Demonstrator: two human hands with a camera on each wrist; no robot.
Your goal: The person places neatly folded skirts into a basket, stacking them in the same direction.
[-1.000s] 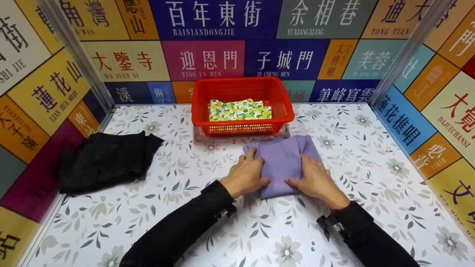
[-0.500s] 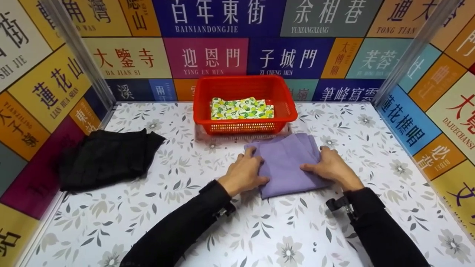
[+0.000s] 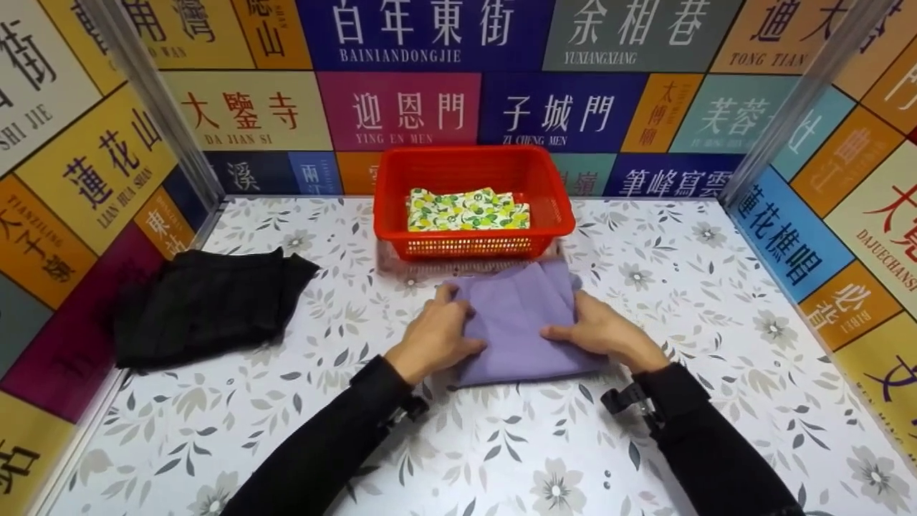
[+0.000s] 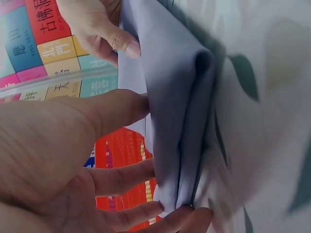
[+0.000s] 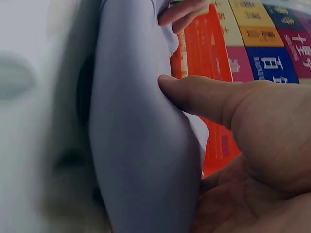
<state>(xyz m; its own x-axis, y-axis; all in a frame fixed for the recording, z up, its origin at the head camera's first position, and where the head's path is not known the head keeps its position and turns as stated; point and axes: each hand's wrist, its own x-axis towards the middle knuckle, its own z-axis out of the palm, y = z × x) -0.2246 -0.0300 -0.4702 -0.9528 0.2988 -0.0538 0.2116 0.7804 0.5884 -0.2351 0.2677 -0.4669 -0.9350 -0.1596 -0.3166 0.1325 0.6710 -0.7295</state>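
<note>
A folded purple cloth [image 3: 516,326] lies on the table in front of the basket, between both hands. My left hand [image 3: 435,335] grips its left edge, thumb on top; in the left wrist view the fingers [image 4: 131,216] reach round the folded layers of that side. My right hand [image 3: 609,333] holds the right side. In the right wrist view its thumb [image 5: 194,94] presses on the cloth [image 5: 141,126], which bulges there, and the other fingers are mostly hidden behind the fabric.
A red plastic basket [image 3: 559,215] stands at the back, holding a folded white cloth with a yellow and green print [image 3: 469,211]. Black folded fabric [image 3: 208,304] lies at the left by the side wall. Panels with printed characters enclose the flower-patterned table [image 3: 716,344].
My right hand first moved outward to the right, spreading the purple cloth's right side. Since then both hands and the cloth have shifted left. The basket and black fabric stay put.
</note>
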